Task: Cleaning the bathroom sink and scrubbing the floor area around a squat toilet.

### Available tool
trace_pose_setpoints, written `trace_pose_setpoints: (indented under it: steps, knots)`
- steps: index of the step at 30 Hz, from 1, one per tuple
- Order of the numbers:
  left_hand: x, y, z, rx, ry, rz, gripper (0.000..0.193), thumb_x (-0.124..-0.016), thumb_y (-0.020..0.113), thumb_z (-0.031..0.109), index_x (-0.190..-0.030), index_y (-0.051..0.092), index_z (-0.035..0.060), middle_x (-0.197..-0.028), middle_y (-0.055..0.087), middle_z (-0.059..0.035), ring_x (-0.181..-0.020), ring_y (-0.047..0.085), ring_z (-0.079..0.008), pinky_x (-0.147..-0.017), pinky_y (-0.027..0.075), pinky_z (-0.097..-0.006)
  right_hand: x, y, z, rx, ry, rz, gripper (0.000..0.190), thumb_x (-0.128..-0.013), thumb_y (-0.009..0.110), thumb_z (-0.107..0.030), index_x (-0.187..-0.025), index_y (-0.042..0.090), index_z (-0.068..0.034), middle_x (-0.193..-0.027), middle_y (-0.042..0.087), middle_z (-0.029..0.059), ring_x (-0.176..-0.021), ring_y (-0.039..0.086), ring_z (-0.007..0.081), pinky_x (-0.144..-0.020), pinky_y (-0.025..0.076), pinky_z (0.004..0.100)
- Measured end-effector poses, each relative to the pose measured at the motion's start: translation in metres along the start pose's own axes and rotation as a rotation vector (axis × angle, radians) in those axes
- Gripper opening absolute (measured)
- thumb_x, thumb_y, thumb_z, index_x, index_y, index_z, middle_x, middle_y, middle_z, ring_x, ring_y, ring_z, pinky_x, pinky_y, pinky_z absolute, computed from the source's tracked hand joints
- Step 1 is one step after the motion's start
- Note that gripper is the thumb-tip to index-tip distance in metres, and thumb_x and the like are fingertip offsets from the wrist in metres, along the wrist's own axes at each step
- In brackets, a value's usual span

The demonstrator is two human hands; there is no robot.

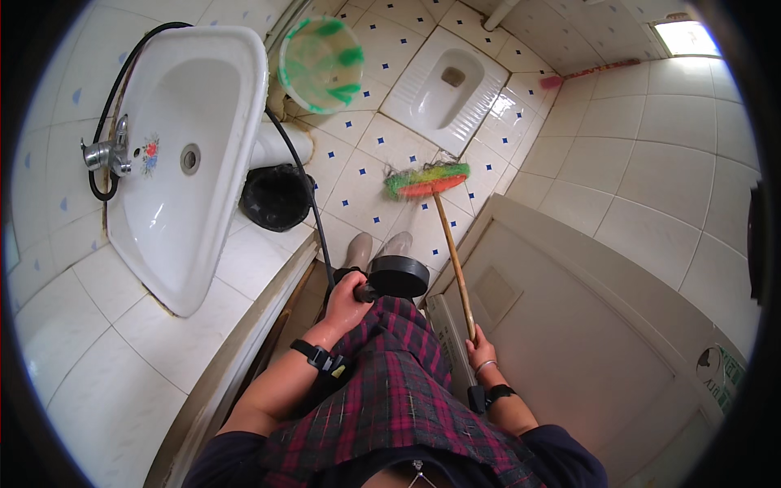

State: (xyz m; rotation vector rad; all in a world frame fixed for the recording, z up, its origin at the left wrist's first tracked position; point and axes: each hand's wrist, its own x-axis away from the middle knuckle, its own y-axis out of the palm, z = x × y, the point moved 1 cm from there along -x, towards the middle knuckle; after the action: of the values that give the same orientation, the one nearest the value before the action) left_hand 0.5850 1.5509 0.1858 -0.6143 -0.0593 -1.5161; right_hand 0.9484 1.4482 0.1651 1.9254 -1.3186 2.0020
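Note:
My left hand is closed around the handle of a black shower head, whose wide round head is over my boots. A black hose runs from it up past the sink's edge. In my right hand is the wooden handle of a broom. Its orange head with green and yellow bristles rests on the tiled floor, just below the squat toilet. Dark strands, like hair, cling to the bristles.
A white sink with a chrome faucet is at the left. Near it stand a green-and-white basin and a black-lined bin. A door is at the right. A pink-headed brush lies by the far wall.

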Motion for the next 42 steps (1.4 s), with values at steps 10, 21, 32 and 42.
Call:
trace_pose_setpoints:
  steps: [10, 21, 32, 42]
  knots:
    - [0.001, 0.008, 0.005, 0.082, 0.002, 0.028, 0.023, -0.066, 0.065, 0.004, -0.079, 0.046, 0.0046, -0.073, 0.048, -0.0107, -0.068, 0.051, -0.0289, -0.062, 0.042, -0.0332, 0.025, -0.102, -0.061, 0.493, 0.048, 0.052, 0.049, -0.077, 0.062, -0.026, -0.124, 0.048, -0.021, -0.089, 0.064, 0.0188, -0.084, 0.060, 0.0374, -0.073, 0.049, 0.0450]
    - [-0.037, 0.073, 0.059, 0.346, -0.021, -0.015, 0.021, -0.072, 0.067, 0.005, -0.086, 0.051, 0.0029, -0.076, 0.050, -0.0034, -0.073, 0.049, -0.0121, -0.067, 0.041, -0.0274, -0.002, -0.071, -0.192, -0.168, -0.742, -0.074, 0.070, -0.064, 0.073, -0.006, -0.127, 0.044, -0.005, -0.119, 0.054, 0.0164, -0.113, 0.049, 0.0305, -0.095, 0.039, 0.0359]
    - [-0.089, 0.047, 0.035, 0.416, 0.112, -0.184, 0.033, -0.077, 0.065, 0.015, -0.104, 0.048, 0.0050, -0.098, 0.050, -0.0102, -0.091, 0.049, -0.0208, -0.083, 0.042, -0.0315, -0.050, -0.024, -0.237, -0.713, -0.537, -0.215, 0.059, -0.072, 0.055, 0.007, -0.128, 0.038, -0.001, -0.089, 0.058, 0.0033, -0.083, 0.056, 0.0087, -0.075, 0.047, 0.0261]
    - [-0.143, -0.167, -0.360, -0.345, -0.730, 0.463, 0.038, -0.075, 0.060, 0.009, -0.111, 0.051, -0.0002, -0.101, 0.061, -0.0182, -0.093, 0.060, -0.0320, -0.083, 0.045, -0.0399, -0.129, -0.014, -0.194, -1.002, -0.289, -0.271, 0.046, -0.067, 0.052, 0.010, -0.111, 0.048, -0.002, -0.090, 0.059, 0.0089, -0.087, 0.059, 0.0190, -0.081, 0.046, 0.0313]
